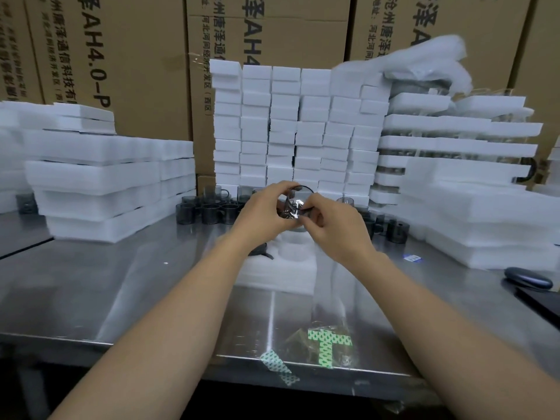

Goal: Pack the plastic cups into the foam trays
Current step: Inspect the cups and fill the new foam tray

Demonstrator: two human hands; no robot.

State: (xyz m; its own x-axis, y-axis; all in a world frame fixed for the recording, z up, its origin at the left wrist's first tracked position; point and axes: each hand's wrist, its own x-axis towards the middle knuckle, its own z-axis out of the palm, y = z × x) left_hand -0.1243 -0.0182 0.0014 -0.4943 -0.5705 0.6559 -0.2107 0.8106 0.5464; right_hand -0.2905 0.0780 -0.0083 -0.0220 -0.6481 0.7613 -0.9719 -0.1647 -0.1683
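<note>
Both hands up: left hand [263, 209] cradles a smoky plastic cup [295, 204]; right hand [330, 219] pinches its wrap; foam tray [272, 274] lies below on the surface [121, 283].

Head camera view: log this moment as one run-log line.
phase: cup in hand | left hand: holds plastic cup | right hand: holds same cup | foam tray: on table beneath hands

Just one head-worn wide-angle cam, looking forward and down across the shiny steel table [121, 283], close up; stacked white foam trays [285, 131] at 12 o'clock, brown printed cardboard boxes [136, 56] behind them.
</note>
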